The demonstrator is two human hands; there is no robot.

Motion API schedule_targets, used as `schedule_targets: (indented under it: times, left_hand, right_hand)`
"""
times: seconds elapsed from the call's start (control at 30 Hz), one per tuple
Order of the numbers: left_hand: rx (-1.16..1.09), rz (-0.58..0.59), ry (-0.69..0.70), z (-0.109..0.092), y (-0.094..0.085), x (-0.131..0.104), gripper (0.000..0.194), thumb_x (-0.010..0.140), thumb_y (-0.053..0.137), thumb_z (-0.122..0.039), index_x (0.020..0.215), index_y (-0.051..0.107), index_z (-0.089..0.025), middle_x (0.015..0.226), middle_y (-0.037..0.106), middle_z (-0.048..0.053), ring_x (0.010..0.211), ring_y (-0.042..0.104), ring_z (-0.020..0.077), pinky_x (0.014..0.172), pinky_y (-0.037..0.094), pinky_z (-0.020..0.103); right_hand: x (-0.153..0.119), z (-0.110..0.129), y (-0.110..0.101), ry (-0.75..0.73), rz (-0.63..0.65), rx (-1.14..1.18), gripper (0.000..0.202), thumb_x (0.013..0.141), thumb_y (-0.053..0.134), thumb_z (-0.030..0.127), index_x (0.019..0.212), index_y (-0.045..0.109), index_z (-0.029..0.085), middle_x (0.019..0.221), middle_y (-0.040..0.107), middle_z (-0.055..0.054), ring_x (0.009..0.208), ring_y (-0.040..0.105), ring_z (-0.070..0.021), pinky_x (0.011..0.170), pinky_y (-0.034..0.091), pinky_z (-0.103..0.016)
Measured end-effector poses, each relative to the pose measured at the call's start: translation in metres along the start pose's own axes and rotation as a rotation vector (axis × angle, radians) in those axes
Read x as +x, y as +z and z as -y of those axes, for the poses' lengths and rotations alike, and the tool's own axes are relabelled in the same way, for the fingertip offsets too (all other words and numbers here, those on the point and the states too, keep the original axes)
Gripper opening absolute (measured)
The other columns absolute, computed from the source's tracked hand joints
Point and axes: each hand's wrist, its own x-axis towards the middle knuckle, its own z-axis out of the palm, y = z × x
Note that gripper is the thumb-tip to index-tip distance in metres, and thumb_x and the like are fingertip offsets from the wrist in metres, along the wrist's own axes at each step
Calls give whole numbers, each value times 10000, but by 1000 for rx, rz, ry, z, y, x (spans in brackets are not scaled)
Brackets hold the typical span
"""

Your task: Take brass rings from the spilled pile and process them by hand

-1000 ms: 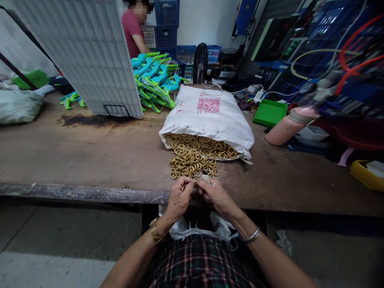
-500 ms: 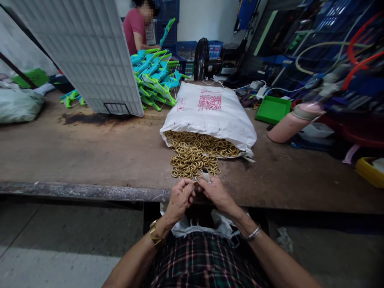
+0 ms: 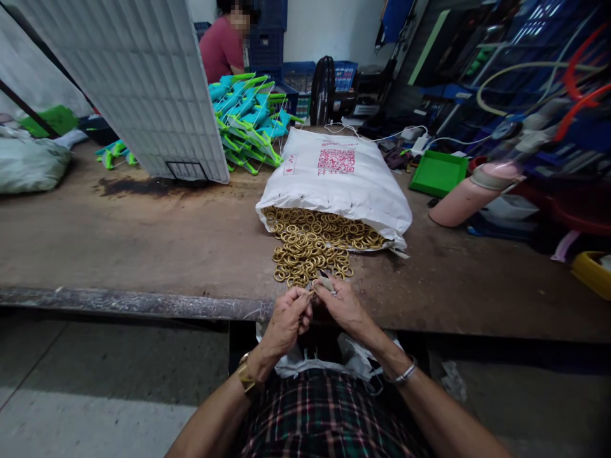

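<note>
My left hand (image 3: pixel 292 315) is closed in a pinch on a brass-coloured ring, mostly hidden by the fingers. Close beside it, my right hand (image 3: pixel 347 308) grips a small flat knife-like tool (image 3: pixel 327 283), grey with a dark tip. The thumbs of both hands nearly meet at the ring, in front of the table edge. Just beyond my fingers lies a heap of brass-coloured rings (image 3: pixel 310 251), spilling from the open mouth of a white woven sack (image 3: pixel 334 184) with red print.
The brown table (image 3: pixel 143 248) carries a leaning white ribbed panel (image 3: pixel 143 83) and a stack of blue-green plastic parts (image 3: pixel 252 121). At right are a green tray (image 3: pixel 439 173), a pink cylinder (image 3: pixel 472 197) and a yellow container (image 3: pixel 592 273). Behind, another person (image 3: pixel 220 48) bends forward.
The tool in my right hand has tilted, its dark tip now pointing more to the left. My hands stay together. The other person has leaned lower, and a raised blue-green part is gone from view.
</note>
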Motion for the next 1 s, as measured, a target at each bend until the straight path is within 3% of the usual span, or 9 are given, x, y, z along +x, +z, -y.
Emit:
schedule_targets:
  times: [0.13, 0.33, 0.77, 1.0]
  left_hand:
    - [-25, -26, 38, -2, 1, 0, 353, 732, 589, -496, 754, 448, -173, 570, 453, -71, 386, 344, 17, 354, 226, 130]
    - [68, -60, 113, -1, 1, 1, 339, 761, 552, -499, 769, 447, -177, 603, 483, -58, 397, 346, 24, 348, 227, 134]
    - [272, -104, 180, -1, 2, -2, 337, 782, 513, -508, 732, 450, -180, 516, 421, -71, 409, 318, 45, 415, 262, 165]
    - [415, -122, 357, 4, -4, -2, 306, 803, 508, -467, 707, 462, -180, 534, 418, -56, 464, 368, 71, 462, 304, 190]
  right_hand:
    - [-6, 1, -4, -54, -44, -236, 238, 821, 369, 316, 641, 471, 200, 571, 480, 20, 543, 430, -115, 540, 313, -225]
    - [-18, -1, -1, -174, 23, -654, 170, 762, 375, 149, 757, 536, 203, 690, 607, -21, 605, 500, -135, 565, 274, -241]
    - [-20, -2, 6, -159, 5, -827, 194, 754, 380, 130, 835, 543, 197, 777, 659, -43, 669, 559, -151, 564, 250, -259]
    - [-20, 2, 3, -155, 153, -848, 206, 751, 400, 140, 915, 519, 178, 712, 653, -45, 613, 563, -154, 541, 228, -267]
